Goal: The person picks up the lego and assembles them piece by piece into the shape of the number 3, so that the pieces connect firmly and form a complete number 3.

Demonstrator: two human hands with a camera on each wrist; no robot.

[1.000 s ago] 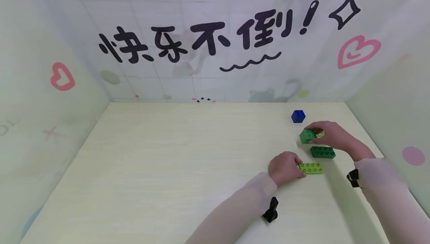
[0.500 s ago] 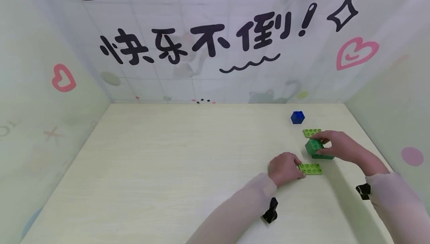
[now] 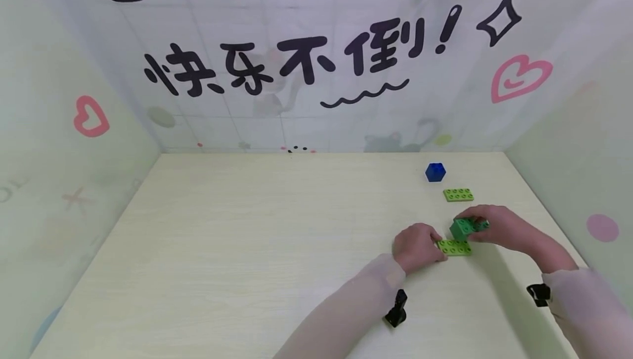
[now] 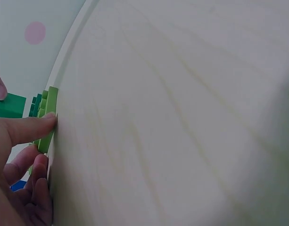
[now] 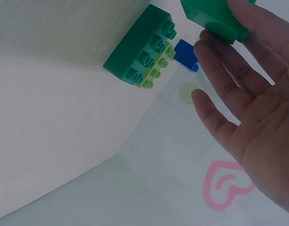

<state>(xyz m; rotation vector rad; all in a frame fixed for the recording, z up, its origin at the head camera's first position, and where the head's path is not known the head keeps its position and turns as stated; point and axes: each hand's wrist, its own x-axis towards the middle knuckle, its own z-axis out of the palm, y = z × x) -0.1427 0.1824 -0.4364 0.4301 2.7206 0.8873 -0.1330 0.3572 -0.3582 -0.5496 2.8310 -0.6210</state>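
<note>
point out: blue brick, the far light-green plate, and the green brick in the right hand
blue brick (image 3: 436, 172), head view, middle of its near face.
far light-green plate (image 3: 458, 194), head view, centre of its studded top.
green brick (image 3: 462, 228), head view, visible side face below the right hand's fingers.

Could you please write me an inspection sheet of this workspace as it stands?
Surface: pale wood-grain table, bare on its left side.
Job's things: light green flat plate lies flat; green brick is held just above its far end; a dark green long brick shows in the right wrist view.
Clutter: second light green plate and blue brick farther back.
Hands: left hand touches the near plate's left end; right hand grips the green brick.
Cables: nothing seen; black wrist mounts only.
Surroundings: printed backdrop with black lettering and pink hearts.
</note>
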